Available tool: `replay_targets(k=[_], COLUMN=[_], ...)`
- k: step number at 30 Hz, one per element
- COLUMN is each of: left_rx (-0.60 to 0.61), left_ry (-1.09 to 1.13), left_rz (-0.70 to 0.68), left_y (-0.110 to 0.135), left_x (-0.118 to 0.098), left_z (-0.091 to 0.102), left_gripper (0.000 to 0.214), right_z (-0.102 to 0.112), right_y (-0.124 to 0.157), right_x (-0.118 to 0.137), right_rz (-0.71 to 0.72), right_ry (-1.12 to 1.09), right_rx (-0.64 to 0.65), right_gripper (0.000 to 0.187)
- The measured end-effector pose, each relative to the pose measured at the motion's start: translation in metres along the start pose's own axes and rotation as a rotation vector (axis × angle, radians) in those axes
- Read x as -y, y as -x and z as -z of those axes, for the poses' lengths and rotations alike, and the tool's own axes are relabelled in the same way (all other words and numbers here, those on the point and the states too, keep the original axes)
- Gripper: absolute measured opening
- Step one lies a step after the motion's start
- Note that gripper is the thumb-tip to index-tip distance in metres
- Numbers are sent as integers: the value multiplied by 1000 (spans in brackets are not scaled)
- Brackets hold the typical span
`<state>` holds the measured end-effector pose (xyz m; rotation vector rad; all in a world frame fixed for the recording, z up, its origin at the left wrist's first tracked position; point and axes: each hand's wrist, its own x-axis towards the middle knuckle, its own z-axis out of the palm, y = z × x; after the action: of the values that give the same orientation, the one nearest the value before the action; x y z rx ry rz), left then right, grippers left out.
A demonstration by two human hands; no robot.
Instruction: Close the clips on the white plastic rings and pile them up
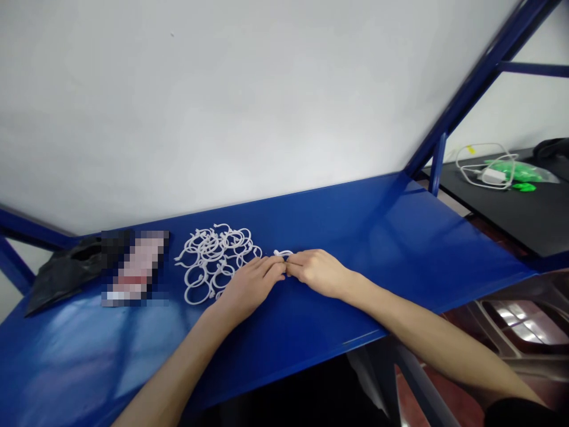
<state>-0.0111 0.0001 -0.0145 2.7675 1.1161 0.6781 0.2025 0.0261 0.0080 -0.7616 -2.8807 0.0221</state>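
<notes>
Just above the blue tabletop (pixel 355 231), my left hand (pixel 254 280) and my right hand (pixel 319 270) meet fingertip to fingertip. Both are closed in a pinch on one white plastic ring (pixel 284 253). Its upper arc shows beyond the fingers, while the rest is covered by them. Beside my left hand lies a loose pile of similar white rings (pixel 213 252), many with a small knob or gap where the ends meet. Part of that pile is hidden behind my left hand.
Left of the pile are a blurred-out pinkish item (pixel 141 261) and a black plastic bag (pixel 66 273). A white wall borders the back. Blue metal posts (pixel 438 163) rise on the right, past which a black table (pixel 493 207) bears a white cable with charger (pixel 493 176) and green items (pixel 527 172).
</notes>
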Motion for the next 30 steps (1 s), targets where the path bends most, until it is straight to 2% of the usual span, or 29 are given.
replay_targets(k=[2, 6, 10, 15, 22, 26, 30], left_rx=[46, 60, 95, 77, 103, 49, 35], left_ry=[35, 108, 169, 239, 34, -83, -219], left_rz=[2, 32, 75, 128, -8, 45, 114], left_y=[-1, -5, -6, -6, -9, -7, -8], left_x=[1, 1, 2, 4, 7, 5, -5], left_z=[-2, -1, 1, 6, 6, -1, -5], left_gripper=[29, 32, 28, 29, 38, 37, 33], right_z=[-4, -8, -8, -5, 1, -7, -13], right_y=[-1, 0, 0, -2, -7, -11, -12], right_x=[3, 7, 10, 10, 1, 10, 24], right_rz=[34, 56, 48, 1, -33, -89, -183], right_ry=[34, 92, 111, 72, 26, 99, 161], right_rx=[-14, -37, -48, -59, 5, 15, 31], right_gripper=[22, 30, 28, 24, 18, 20, 14])
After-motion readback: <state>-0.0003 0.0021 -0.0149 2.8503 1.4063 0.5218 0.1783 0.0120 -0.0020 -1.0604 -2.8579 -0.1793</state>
